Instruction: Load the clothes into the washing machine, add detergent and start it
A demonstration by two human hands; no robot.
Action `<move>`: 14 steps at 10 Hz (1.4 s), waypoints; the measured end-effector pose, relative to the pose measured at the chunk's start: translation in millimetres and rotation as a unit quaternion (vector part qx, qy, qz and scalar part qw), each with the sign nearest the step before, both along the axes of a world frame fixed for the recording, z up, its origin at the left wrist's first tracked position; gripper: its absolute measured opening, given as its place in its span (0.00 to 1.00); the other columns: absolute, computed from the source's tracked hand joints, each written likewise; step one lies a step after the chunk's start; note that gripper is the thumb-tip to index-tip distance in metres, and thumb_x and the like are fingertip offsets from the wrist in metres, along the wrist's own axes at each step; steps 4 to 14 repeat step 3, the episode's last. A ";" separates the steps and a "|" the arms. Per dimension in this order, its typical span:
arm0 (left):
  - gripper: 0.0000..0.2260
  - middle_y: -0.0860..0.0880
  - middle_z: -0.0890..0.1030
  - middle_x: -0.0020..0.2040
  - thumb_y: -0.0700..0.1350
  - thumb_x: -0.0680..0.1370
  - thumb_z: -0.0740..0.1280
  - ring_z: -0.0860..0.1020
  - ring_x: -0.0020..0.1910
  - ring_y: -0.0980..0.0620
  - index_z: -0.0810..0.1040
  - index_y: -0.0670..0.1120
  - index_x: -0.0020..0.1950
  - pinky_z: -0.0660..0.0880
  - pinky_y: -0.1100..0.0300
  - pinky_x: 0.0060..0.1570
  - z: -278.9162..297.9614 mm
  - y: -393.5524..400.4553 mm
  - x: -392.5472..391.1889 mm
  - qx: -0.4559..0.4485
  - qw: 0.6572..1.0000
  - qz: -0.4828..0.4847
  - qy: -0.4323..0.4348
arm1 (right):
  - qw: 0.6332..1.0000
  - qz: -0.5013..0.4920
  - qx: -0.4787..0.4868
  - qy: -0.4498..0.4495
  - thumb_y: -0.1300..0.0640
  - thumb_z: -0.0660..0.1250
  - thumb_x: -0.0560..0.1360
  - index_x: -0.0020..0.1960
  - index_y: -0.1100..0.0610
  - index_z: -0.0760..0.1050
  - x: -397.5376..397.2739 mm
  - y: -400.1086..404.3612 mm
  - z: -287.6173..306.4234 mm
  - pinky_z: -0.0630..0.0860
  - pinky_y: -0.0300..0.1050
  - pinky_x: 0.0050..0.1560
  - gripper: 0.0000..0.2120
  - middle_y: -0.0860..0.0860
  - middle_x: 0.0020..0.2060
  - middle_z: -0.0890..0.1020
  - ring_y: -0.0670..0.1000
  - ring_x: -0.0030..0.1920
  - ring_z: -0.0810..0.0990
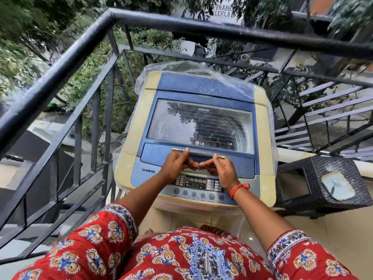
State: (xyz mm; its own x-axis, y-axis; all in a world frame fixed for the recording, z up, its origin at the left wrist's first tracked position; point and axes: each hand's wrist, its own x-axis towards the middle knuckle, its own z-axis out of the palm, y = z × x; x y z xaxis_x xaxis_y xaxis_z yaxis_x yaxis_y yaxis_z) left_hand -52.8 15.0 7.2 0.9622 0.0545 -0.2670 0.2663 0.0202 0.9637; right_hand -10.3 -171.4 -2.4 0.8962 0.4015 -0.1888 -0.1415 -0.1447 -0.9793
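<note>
Black metal railing (84, 45) runs along the left & across the top, w/ vertical bars below it. Green trees (30, 23) fill the bkgd beyond the railing. Dark woven stool (314, 174) stands just right of the machine, a small pale plate (337, 185) set in its top. Metal staircase (327, 110) w/ grey treads rises at far right. Part of a sign (223, 10) shows at top, lettering cut off. Pale tiled floor (331, 229) at lower right.

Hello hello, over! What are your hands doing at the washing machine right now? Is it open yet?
Left hand and right hand both grip the lid handle. Washing machine lid down, drum looks empty through the glass. Plastic cover bunched behind, clear of the lid.
</note>
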 end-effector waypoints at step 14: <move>0.26 0.39 0.85 0.37 0.49 0.85 0.55 0.83 0.33 0.47 0.85 0.37 0.39 0.77 0.56 0.35 22.5 -4.5 18.0 0.147 0.989 0.016 -0.005 | 0.964 -0.063 -0.169 -0.196 0.44 0.56 0.79 0.38 0.54 0.84 18.5 26.0 19.8 0.75 0.41 0.38 0.24 0.50 0.33 0.85 0.45 0.37 0.83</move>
